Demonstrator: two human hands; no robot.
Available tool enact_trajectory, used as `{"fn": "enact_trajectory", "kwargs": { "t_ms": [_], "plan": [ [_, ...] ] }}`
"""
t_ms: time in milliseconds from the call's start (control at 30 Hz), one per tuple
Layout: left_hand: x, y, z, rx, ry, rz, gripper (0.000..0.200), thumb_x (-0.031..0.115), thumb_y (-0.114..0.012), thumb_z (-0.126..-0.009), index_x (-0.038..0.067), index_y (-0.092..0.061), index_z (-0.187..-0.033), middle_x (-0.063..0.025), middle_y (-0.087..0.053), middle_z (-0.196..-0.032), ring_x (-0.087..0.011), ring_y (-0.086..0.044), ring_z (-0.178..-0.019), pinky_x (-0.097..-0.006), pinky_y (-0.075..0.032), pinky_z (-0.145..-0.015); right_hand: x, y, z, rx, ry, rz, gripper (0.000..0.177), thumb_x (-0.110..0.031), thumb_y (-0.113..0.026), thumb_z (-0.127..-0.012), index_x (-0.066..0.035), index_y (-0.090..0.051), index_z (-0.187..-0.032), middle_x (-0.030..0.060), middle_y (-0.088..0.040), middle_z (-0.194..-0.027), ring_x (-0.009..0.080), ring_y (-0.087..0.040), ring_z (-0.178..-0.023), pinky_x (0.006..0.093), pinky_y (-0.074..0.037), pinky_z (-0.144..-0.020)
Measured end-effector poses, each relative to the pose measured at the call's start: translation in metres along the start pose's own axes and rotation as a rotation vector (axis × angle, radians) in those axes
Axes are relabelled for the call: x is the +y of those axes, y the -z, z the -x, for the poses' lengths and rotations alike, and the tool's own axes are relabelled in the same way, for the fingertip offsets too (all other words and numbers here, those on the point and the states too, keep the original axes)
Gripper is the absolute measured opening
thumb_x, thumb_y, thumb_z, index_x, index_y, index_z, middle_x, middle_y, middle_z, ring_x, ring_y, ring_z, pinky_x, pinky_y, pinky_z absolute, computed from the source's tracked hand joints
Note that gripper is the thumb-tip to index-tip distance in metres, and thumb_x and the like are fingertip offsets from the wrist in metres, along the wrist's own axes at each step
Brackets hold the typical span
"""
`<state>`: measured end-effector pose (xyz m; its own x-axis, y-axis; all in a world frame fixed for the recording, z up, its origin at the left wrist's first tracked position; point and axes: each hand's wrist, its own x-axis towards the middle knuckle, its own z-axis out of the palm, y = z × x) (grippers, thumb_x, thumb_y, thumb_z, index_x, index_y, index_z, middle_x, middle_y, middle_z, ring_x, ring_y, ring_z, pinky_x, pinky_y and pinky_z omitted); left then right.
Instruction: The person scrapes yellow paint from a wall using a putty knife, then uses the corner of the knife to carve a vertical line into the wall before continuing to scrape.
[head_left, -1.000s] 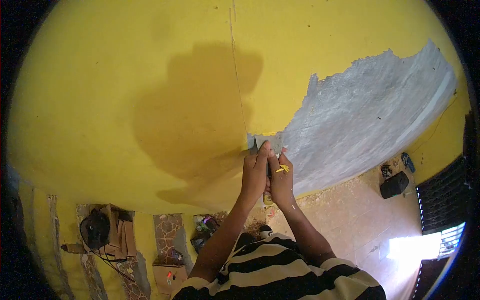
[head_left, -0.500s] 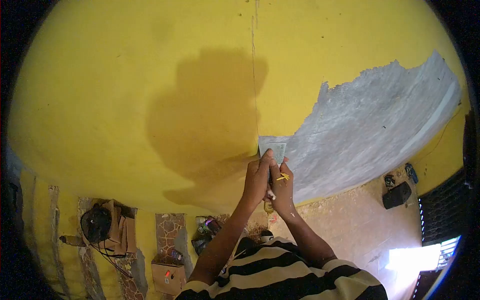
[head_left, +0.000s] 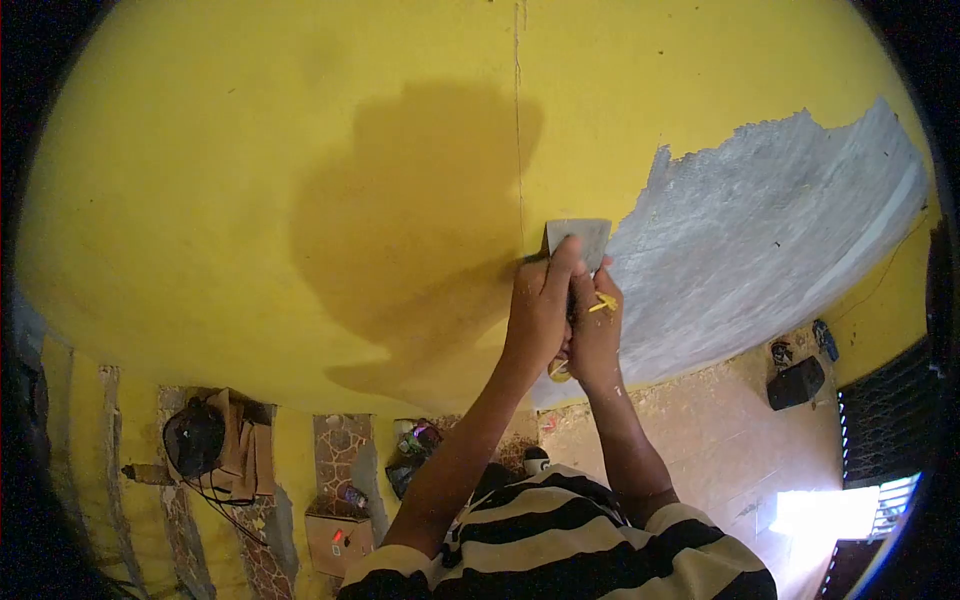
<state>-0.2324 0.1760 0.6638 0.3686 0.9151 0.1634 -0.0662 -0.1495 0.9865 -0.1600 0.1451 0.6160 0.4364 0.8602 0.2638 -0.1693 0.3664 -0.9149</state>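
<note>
Two bare hands share one tool. The left hand [head_left: 540, 305] and the right hand [head_left: 597, 340] are clamped side by side, touching, around the hidden handle of a flat grey metal scraper [head_left: 578, 238], and the left fingertips reach up onto the lower part of the blade. The blade lies against the yellow painted wall [head_left: 250, 200] at the ragged border of the bare grey stripped patch [head_left: 760, 230], just right of a thin vertical crack [head_left: 518, 120]. A curled yellow paint flake [head_left: 603, 303] clings to the right hand.

Probable hazards:
- **Gouging:** a blade held too steeply under this two-handed push would likely dig into the grey surface rather than ride under the paint.
- **Catching:** a blade corner could snag in the crack and stop dead.
- **Slipping:** if the paint gives way suddenly, the tool could skid and drag the knuckles along the rough wall.
- **Pinching:** fingertips resting on the metal could slide toward its edge.
- **Falling flakes:** loosened flakes may drop onto the arms.
</note>
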Motion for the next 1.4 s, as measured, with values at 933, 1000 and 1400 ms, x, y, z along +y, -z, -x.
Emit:
{"fn": "enact_trajectory", "kwargs": {
  "t_ms": [933,1000,1400],
  "plan": [
    [-0.068,-0.021,0.011,0.092,-0.009,0.004,0.05,0.039,-0.044,-0.099,-0.004,-0.068,-0.096,-0.0095,-0.068,-0.078,-0.0119,-0.059,-0.063,-0.027,-0.047,-0.058,0.022,0.035,0.015,-0.035,-0.311,-0.057,0.024,-0.026,-0.049,-0.099,-0.003,-0.053,-0.1,-0.0039,-0.048,-0.056,0.0024,-0.038,-0.04,0.0211,-0.028,-0.036],
    [-0.06,-0.022,0.007,0.096,-0.012,0.018,0.049,0.038,-0.043,-0.099,-0.004,-0.068,-0.096,-0.0095,-0.067,-0.078,-0.0122,-0.059,-0.063,-0.0271,-0.047,-0.059,0.011,0.033,0.007,-0.059,-0.246,-0.073,0.024,-0.027,-0.049,-0.099,-0.004,-0.052,-0.103,-0.0036,-0.048,-0.056,0.0027,-0.038,-0.039,0.0212,-0.027,-0.035],
    [-0.053,-0.028,0.006,0.089,0.093,0.051,0.048,0.039,-0.045,-0.098,-0.002,-0.07,-0.095,-0.0041,-0.061,-0.065,-0.008,-0.046,-0.042,-0.0251,-0.037,-0.039,0.001,0.035,0.009,-0.058,-0.32,-0.132,0.024,-0.029,-0.048,-0.099,-0.008,-0.052,-0.092,-0.0041,-0.043,-0.049,0.0033,-0.035,-0.035,0.0205,-0.023,-0.033]
  ]
}}
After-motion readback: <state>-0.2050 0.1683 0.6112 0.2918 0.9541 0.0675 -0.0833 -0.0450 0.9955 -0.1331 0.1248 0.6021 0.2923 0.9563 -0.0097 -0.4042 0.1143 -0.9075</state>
